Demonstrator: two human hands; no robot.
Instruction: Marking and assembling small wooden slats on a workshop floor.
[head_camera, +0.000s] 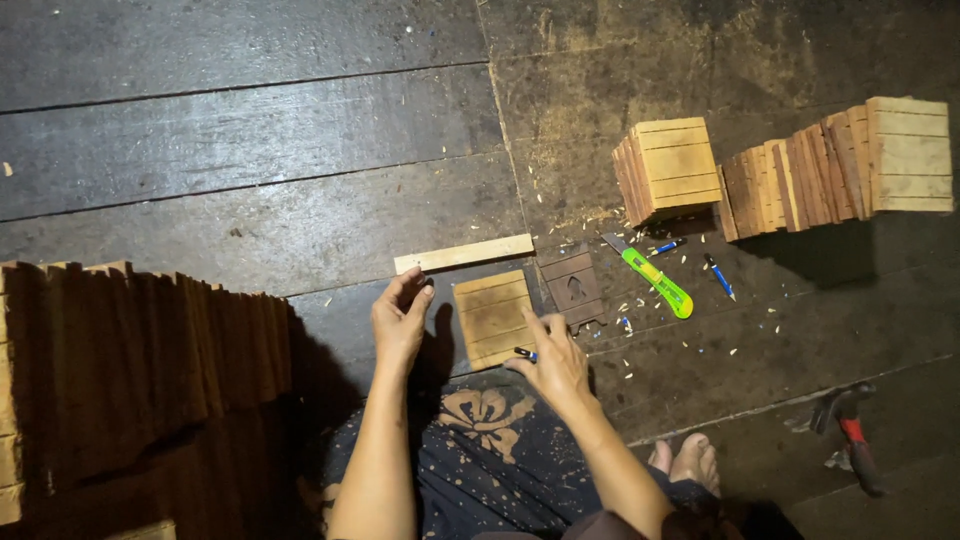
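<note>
A person sits on a dark plank floor (250, 130), seen from above, legs in patterned dark cloth. At far left stands a long row of slats (140, 350) on edge. At upper right are two more stacks of small slatted wooden panels, one (672, 165) nearer the middle and one (850, 165) stretching to the right edge.

Directly ahead of the hands lies one pale panel (493, 318), flat on the floor, its slats running left to right. It sits between the two hands, just beyond the knees. The right hand (555, 365) is the nearer: its forefinger touches the panel's right edge, and its grip is closed on a small dark pen (524, 353) that points left. The left hand (400, 318) is just left of the panel, apart from it, its fingertips pinched on a small dark object too small to identify.

Beyond the panel lies a loose strip (463, 253), long axis left to right, slightly tilted. To the panel's right is a darker panel (572, 288), then a green utility knife (650, 278) pointing up-left, and a blue pen (718, 277). A red-handled tool (850, 435) lies at lower right.
</note>
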